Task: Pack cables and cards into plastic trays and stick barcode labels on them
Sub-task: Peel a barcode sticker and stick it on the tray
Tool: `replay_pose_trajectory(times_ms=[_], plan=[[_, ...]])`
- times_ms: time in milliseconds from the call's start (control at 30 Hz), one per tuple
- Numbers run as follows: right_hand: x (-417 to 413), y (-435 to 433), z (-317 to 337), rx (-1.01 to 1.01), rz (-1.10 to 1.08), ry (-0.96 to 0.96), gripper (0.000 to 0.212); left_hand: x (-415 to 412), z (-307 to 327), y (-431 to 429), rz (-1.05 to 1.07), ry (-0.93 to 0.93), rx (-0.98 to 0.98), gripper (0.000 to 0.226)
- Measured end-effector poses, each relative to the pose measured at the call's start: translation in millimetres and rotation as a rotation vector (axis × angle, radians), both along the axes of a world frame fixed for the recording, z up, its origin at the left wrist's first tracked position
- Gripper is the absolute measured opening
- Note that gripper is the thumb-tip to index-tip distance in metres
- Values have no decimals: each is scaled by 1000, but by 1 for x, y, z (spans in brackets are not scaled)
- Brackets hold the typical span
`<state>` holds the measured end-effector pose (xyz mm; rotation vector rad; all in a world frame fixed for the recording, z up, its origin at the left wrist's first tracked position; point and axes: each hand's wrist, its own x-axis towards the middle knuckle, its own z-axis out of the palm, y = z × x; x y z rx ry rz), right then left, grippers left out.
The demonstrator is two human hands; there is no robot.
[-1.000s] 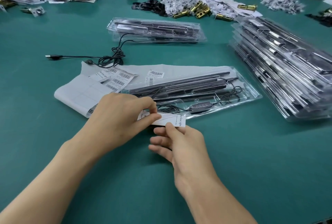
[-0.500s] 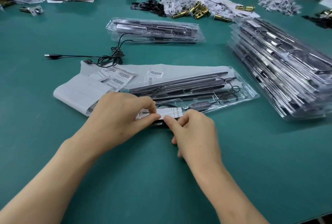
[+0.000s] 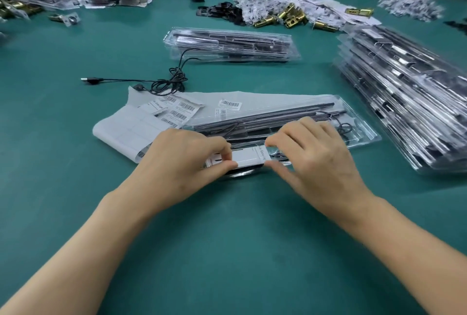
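Note:
A clear plastic tray [image 3: 358, 125] with black bars and a coiled cable lies in front of me on the green table. A white card [image 3: 246, 157] sits on the tray's near edge. My left hand [image 3: 184, 160] pinches the card's left end between thumb and fingers. My right hand [image 3: 310, 155] holds the card's right end, thumb under its near edge and fingers curled over the tray. A sheet of barcode labels [image 3: 177, 109] lies on white backing paper behind my left hand.
A loose black USB cable [image 3: 161, 82] lies behind the labels. A second stack of trays [image 3: 232, 44] is further back. A tall stack of packed trays [image 3: 404, 92] fills the right side. Brass hardware and paper scraps [image 3: 285, 16] crowd the far edge.
My right hand moved up from below the card and now lies over the tray, holding the card's right end. The card went from the table's near side onto the tray's edge.

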<state>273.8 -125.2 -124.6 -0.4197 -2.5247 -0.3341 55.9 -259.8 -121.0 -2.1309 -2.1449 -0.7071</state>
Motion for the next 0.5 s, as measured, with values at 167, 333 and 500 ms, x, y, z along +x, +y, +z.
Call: replay_pose_trajectory(times_ms=[167,333,500], plan=[[-11,10,5,235,174,-111,13,0,1,-1,-16,4,16,38],[-18,11,-1,208,225,-160,19,-1,0,-1,-11,10,12,34],[-15,11,-5,95,281,-198,24,-4,0,-3,-20,-40,-34,26]])
